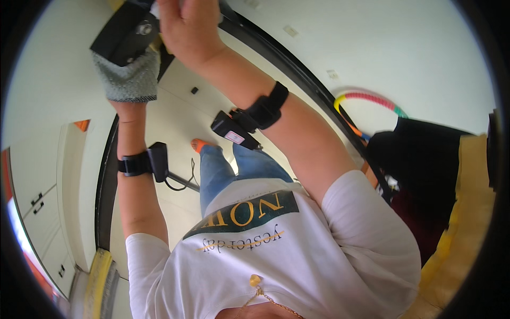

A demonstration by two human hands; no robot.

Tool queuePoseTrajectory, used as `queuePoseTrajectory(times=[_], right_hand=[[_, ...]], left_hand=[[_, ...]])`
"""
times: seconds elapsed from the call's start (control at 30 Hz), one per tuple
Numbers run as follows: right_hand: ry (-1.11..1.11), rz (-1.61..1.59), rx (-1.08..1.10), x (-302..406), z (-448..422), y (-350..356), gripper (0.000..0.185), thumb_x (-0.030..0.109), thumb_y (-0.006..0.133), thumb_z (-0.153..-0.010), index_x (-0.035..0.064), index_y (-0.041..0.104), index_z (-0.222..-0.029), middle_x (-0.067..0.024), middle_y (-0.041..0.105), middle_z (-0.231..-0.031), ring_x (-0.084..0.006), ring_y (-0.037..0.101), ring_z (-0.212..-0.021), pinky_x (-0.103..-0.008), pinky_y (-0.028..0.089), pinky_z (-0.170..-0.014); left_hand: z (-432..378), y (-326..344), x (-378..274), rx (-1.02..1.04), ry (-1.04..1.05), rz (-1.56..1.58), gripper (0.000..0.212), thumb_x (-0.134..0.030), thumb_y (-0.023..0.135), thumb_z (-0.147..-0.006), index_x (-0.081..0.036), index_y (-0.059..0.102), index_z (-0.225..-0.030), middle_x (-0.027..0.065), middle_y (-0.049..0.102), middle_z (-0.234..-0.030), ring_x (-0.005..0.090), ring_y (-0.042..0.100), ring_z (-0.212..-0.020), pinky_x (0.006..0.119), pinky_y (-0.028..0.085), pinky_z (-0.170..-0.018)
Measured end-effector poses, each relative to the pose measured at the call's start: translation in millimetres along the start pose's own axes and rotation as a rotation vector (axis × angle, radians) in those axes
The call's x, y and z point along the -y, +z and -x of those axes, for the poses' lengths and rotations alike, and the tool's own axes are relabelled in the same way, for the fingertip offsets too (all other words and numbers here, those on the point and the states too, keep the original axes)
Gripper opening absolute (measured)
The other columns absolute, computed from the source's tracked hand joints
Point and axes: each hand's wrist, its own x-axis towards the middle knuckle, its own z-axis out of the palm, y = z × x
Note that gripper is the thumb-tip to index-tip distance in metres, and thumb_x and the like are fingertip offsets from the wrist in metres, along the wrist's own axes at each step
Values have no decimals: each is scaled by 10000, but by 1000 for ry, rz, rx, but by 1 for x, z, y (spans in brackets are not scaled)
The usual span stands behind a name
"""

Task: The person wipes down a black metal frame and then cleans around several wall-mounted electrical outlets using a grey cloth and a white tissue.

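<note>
My left hand is inside a grey terry-cloth mitt (127,79) with a dark stitched hem at the wrist. A black box-shaped device (123,36) with a round metal fitting sits over the mitt and hides the fingers. Close beside it, at the top edge, is my right hand (191,34), bare and partly cut off. Its fingertips are out of sight, and a bit of something white (154,10) shows between it and the device. Black straps hold a black module on my left forearm (159,161) and another on my right forearm (239,131).
White cabinets (44,223) with black handles stand at the left. A multicoloured hoop (370,97) leans by the white wall (398,52) at the right, near black cloth (422,163). On the pale floor lies a small dark object (194,90). Black skirting (287,62) runs along the wall.
</note>
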Motion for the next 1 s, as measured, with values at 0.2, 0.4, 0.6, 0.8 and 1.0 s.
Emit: queuePoseTrajectory(times=[0.2, 0.4, 0.6, 0.8, 1.0], right_hand=[[-8, 29, -56, -3, 6, -2, 461, 309, 494, -987, -78, 424, -1227, -222, 461, -1045, -339, 533, -884, -380, 484, -761], [-81, 122, -20, -7, 7, -15, 427, 322, 508, -982, -50, 446, -1182, -211, 472, -1044, -327, 525, -895, -387, 454, -799], [275, -78, 94, 0, 9, -39, 413, 295, 526, -982, 1, 414, -1250, -110, 484, -1030, -149, 471, -840, -271, 431, -747], [137, 156, 76, -2, 10, -19, 395, 348, 466, -1004, 4, 435, -1194, -34, 518, -946, -105, 471, -830, -235, 410, -777], [167, 344, 93, -35, 5, -13, 338, 321, 377, -1028, 2, 449, -1112, -74, 474, -916, -176, 455, -840, -303, 405, -806]], left_hand=[[42, -14, 31, 131, 177, -469, 320, -238, 578, -878, 28, 603, -1053, 165, 675, -986, 269, 655, -901, 318, 524, -781], [117, -36, 82, -78, -741, 568, 160, 41, 708, -654, 44, 611, -782, 110, 636, -633, 176, 637, -525, 243, 517, -461], [181, -75, 123, 211, -358, -347, 565, -217, 734, -652, 4, 582, -1149, 158, 638, -1061, 277, 610, -992, 342, 484, -867], [222, -109, 177, 300, -593, -373, 676, -307, 789, -647, 42, 555, -1177, 219, 640, -1083, 333, 624, -1031, 359, 482, -921], [77, -55, 58, 274, -392, 189, 621, -267, 762, -669, -26, 565, -1206, 204, 642, -1057, 330, 637, -954, 366, 516, -849]])
